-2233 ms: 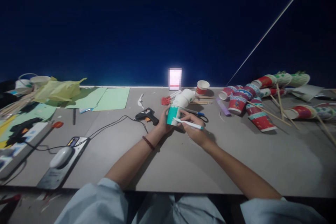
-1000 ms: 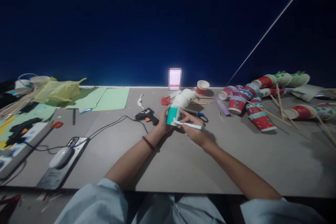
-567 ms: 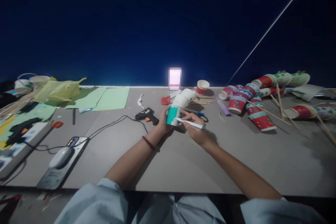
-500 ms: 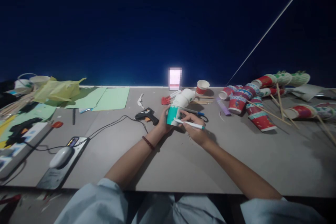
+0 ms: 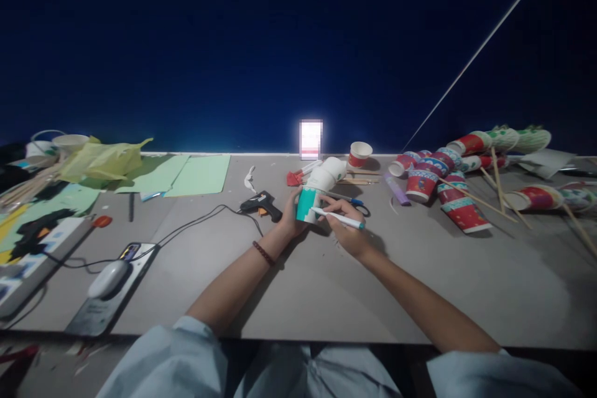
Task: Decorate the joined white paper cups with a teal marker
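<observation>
My left hand (image 5: pixel 290 217) is wrapped round the near end of a bent chain of white paper cups (image 5: pixel 326 175). The nearest paper cup (image 5: pixel 306 204) is coloured teal on its left part and white on its right. In my right hand (image 5: pixel 347 230) is a white marker (image 5: pixel 342 219) with a teal end, its tip at the edge of the teal area. Left of my left hand lies a black glue gun (image 5: pixel 261 204) with an orange trigger and a cord. Scissors (image 5: pixel 361 208) and a blue pen (image 5: pixel 352 200) lie partly hidden behind my right hand.
Chains of patterned cups (image 5: pixel 431 174) and wooden sticks lie at the right. A red-and-white cup (image 5: pixel 360 154) stands at the back near a lit screen (image 5: pixel 311 138). Leftward are green paper (image 5: pixel 200 174), a yellow bag (image 5: pixel 107 158), a power strip (image 5: pixel 51 255) and a phone (image 5: pixel 93 317) under a white case.
The marker tip has moved slightly up and to the right on the cup, and the teal area's right edge shows more colour. The left hand stays put.
</observation>
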Tool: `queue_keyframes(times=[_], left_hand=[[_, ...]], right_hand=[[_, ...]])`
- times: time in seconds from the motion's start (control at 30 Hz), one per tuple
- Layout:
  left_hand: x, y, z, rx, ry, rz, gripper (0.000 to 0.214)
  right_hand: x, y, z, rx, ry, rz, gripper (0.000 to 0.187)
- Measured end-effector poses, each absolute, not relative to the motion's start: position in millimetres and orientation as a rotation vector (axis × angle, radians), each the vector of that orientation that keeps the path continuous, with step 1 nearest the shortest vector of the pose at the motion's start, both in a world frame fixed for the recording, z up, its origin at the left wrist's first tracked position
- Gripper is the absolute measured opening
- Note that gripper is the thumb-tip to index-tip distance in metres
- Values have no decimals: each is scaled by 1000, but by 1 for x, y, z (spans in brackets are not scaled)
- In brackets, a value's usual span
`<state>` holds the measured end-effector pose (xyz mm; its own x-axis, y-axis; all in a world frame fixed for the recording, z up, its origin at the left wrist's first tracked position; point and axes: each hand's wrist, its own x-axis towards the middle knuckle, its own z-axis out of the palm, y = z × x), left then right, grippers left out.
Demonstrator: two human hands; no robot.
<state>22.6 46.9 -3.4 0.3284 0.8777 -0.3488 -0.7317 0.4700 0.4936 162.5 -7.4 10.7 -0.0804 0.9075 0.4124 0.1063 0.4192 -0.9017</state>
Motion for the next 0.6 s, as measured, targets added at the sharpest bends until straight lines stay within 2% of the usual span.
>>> queue_keyframes(times=[0.23, 0.6], left_hand=[[22, 45, 0, 289, 645, 1062, 26], [23, 47, -4, 304, 620, 1081, 25]], right_hand=[[163, -8, 11, -959, -1514, 869, 10], [165, -8, 14, -980, -1546, 843, 7]])
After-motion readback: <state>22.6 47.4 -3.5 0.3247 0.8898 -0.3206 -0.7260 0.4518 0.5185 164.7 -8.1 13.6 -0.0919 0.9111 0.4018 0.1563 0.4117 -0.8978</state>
